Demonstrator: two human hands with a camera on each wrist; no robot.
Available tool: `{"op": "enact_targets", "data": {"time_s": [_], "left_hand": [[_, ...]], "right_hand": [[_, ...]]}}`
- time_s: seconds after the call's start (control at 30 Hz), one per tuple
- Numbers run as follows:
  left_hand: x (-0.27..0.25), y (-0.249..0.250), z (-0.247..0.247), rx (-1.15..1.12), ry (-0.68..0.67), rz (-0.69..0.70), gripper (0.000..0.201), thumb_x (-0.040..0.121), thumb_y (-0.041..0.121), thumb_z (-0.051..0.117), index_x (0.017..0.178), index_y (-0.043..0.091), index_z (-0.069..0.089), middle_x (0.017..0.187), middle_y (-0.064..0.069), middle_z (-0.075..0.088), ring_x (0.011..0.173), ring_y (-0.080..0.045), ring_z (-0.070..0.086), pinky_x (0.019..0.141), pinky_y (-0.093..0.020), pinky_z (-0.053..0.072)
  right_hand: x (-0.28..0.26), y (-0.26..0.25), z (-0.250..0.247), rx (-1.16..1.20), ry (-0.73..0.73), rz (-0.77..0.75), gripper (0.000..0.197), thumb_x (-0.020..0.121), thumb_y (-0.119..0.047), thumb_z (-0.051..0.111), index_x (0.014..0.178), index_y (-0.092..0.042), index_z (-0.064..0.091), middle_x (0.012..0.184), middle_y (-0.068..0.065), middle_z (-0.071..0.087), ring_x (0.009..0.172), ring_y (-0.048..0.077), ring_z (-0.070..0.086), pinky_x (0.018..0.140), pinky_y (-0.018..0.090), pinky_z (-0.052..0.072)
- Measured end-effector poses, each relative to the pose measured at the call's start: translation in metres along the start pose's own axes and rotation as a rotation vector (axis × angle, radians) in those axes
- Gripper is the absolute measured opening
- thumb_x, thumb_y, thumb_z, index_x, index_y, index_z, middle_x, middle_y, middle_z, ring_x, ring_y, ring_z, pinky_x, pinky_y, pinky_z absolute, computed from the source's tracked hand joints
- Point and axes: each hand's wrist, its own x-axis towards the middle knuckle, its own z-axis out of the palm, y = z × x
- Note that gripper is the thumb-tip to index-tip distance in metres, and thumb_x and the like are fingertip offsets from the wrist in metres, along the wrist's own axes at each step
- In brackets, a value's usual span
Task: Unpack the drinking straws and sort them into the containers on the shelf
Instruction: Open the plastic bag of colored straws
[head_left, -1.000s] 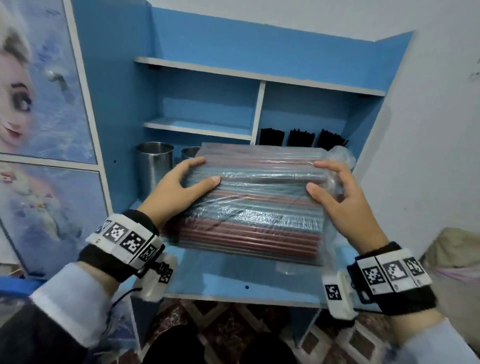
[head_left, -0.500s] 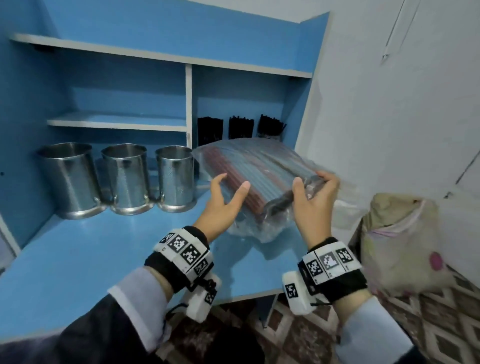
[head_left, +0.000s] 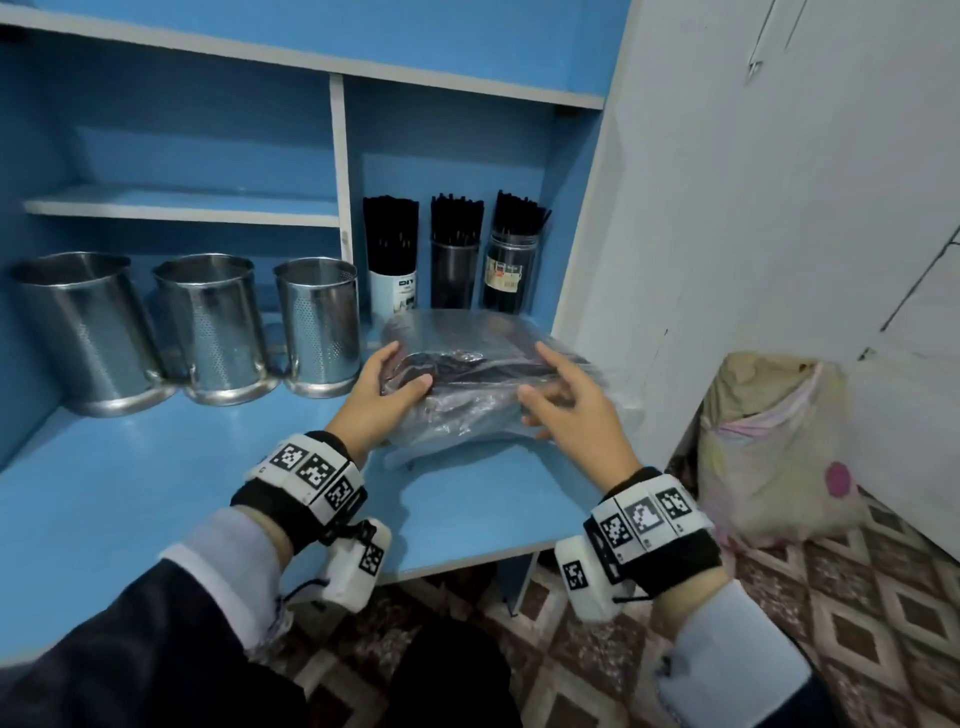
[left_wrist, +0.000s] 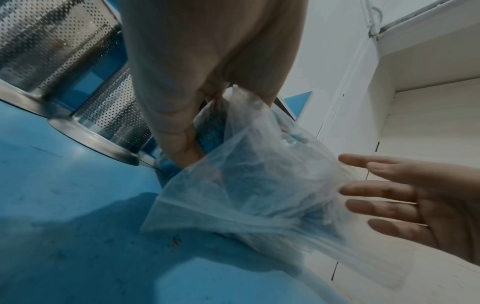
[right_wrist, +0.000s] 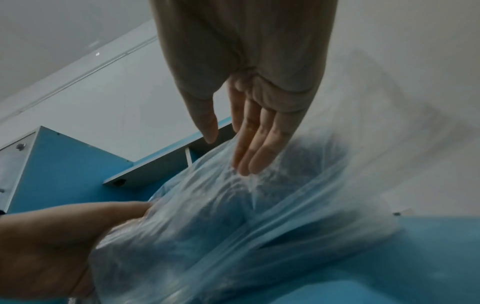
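1. Left hand (head_left: 382, 400) grips the near-left end of the bag of straws (head_left: 483, 374), thumb on top, fingers curled round its side. Right hand (head_left: 569, 400) is released, fingers straight, just touching the film at the near-right end.
2. The bag lies on the table (head_left: 156, 499) toward its right edge, in front of the jars.
3. Likely light; thin film looks slippery and crinkly, straws loose inside, so grip the bundle ends, not slack plastic.
4. The bag's opening is not visible; straw colours are dim through the film.
5. Three steel cups (head_left: 208, 322) at back left, insides hidden. Jars of black straws (head_left: 452, 254) behind the bag.
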Motion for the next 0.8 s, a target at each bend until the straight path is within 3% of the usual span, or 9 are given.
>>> {"op": "enact_targets", "data": {"time_s": [0.1, 0.17, 0.23, 0.33, 0.43, 0.53, 0.63, 0.7, 0.8], "left_hand": [[-0.005, 0.005, 0.0, 0.045, -0.026, -0.03, 0.062, 0.098, 0.032, 0.057, 0.152, 0.033, 0.027, 0.156, 0.007, 0.034, 0.132, -0.018, 0.046, 0.107, -0.044, 0.043], [-0.011, 0.006, 0.001, 0.032, -0.033, -0.02, 0.058, 0.102, 0.026, 0.049, 0.154, 0.03, 0.023, 0.158, 0.005, 0.031, 0.135, -0.01, 0.04, 0.112, -0.039, 0.037], [-0.02, 0.007, 0.002, 0.035, -0.054, -0.033, 0.056, 0.105, 0.028, 0.042, 0.156, 0.032, 0.02, 0.159, 0.009, 0.028, 0.128, -0.002, 0.037, 0.106, -0.034, 0.041], [-0.035, 0.008, 0.0, 0.057, -0.117, -0.113, 0.056, 0.104, 0.04, 0.041, 0.153, 0.046, 0.015, 0.148, 0.024, 0.029, 0.12, -0.004, 0.041, 0.083, -0.033, 0.045], [-0.051, 0.007, -0.006, 0.085, -0.191, -0.175, 0.075, 0.094, 0.044, 0.06, 0.147, 0.061, 0.01, 0.134, 0.024, 0.034, 0.097, -0.006, 0.053, 0.073, -0.032, 0.051], [-0.059, 0.003, -0.012, 0.144, -0.269, -0.213, 0.102, 0.082, 0.032, 0.079, 0.141, 0.069, 0.005, 0.102, 0.015, 0.056, 0.084, -0.02, 0.059, 0.077, -0.035, 0.054], [-0.064, 0.004, -0.019, 0.109, -0.311, -0.236, 0.101, 0.083, 0.027, 0.077, 0.139, 0.071, 0.005, 0.073, -0.002, 0.063, 0.06, -0.014, 0.056, 0.062, -0.028, 0.05], [-0.065, 0.012, -0.025, 0.091, -0.311, -0.226, 0.087, 0.088, 0.028, 0.071, 0.137, 0.07, 0.013, 0.076, -0.006, 0.071, 0.066, -0.017, 0.07, 0.068, -0.031, 0.054], [-0.063, 0.031, -0.035, 0.04, -0.273, -0.152, 0.06, 0.083, 0.028, 0.073, 0.13, 0.055, 0.05, 0.092, 0.001, 0.074, 0.073, -0.016, 0.072, 0.078, -0.039, 0.06]], "right_hand": [[-0.007, -0.001, -0.022, -0.025, 0.01, -0.044, 0.047, 0.09, -0.021, 0.069, 0.134, -0.026, 0.056, 0.089, 0.0, 0.074, 0.086, 0.017, 0.072, 0.083, 0.037, 0.058], [-0.012, -0.002, -0.038, -0.032, 0.108, -0.078, 0.031, 0.088, -0.017, 0.071, 0.117, -0.023, 0.064, 0.084, 0.0, 0.07, 0.08, 0.017, 0.07, 0.079, 0.041, 0.058], [-0.017, 0.003, -0.056, -0.103, 0.246, -0.114, 0.027, 0.084, -0.017, 0.075, 0.109, -0.02, 0.066, 0.086, -0.002, 0.063, 0.08, 0.012, 0.062, 0.077, 0.035, 0.053], [-0.024, 0.015, -0.077, -0.298, 0.361, -0.046, 0.054, 0.08, -0.029, 0.079, 0.126, -0.013, 0.054, 0.113, 0.001, 0.054, 0.099, 0.015, 0.051, 0.088, 0.031, 0.044], [-0.029, 0.026, -0.081, -0.227, 0.27, 0.213, 0.071, 0.085, -0.045, 0.07, 0.14, -0.012, 0.039, 0.124, -0.002, 0.047, 0.113, 0.015, 0.048, 0.091, 0.028, 0.038], [-0.032, 0.04, -0.08, -0.22, 0.123, 0.326, 0.047, 0.089, -0.048, 0.064, 0.115, -0.011, 0.051, 0.102, -0.004, 0.054, 0.099, 0.015, 0.052, 0.081, 0.029, 0.04], [-0.036, 0.046, -0.082, -0.25, 0.052, 0.282, 0.034, 0.087, -0.037, 0.068, 0.085, -0.008, 0.052, 0.078, 0.005, 0.045, 0.072, 0.018, 0.045, 0.066, 0.033, 0.036], [-0.037, 0.043, -0.085, -0.182, 0.073, 0.221, 0.034, 0.086, -0.034, 0.071, 0.084, -0.004, 0.054, 0.074, 0.005, 0.051, 0.068, 0.018, 0.05, 0.065, 0.028, 0.038], [-0.037, 0.03, -0.091, -0.017, 0.161, 0.169, 0.036, 0.084, -0.034, 0.075, 0.103, -0.013, 0.051, 0.081, 0.001, 0.065, 0.063, 0.008, 0.066, 0.064, 0.02, 0.047]]}}
